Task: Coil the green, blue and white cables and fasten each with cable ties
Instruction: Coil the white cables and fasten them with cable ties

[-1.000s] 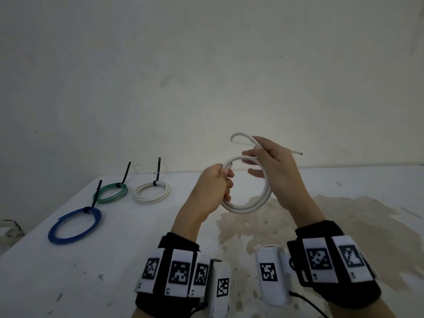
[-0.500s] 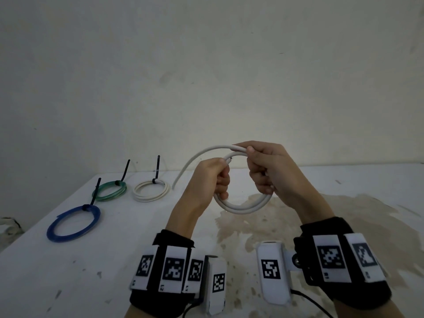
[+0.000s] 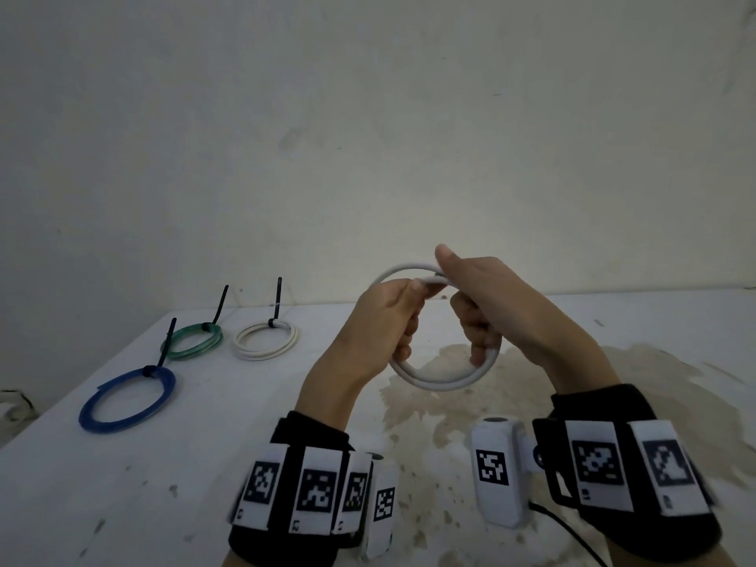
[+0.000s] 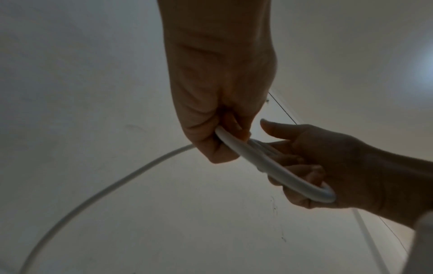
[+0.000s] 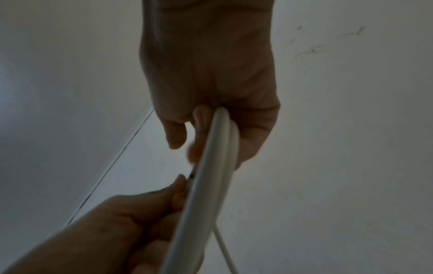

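Note:
Both hands hold a white cable in a round coil above the table. My left hand grips the coil's left side, thumb pinching the strands at the top. My right hand grips the right side, fingers curled through the loop, thumb raised. The coil runs between both hands in the left wrist view, a loose strand arcing away. The right wrist view shows the coil edge-on. On the table's left lie a tied blue coil, a tied green coil and a tied white coil.
The white table has a large brown stain under my hands. Black cable-tie tails stick up from the three tied coils. A pale wall stands right behind the table's far edge.
The loose end, sticking out right a second ago, was swung over to the left and wound onto the coil. My right hand has closed around the coil's right side.

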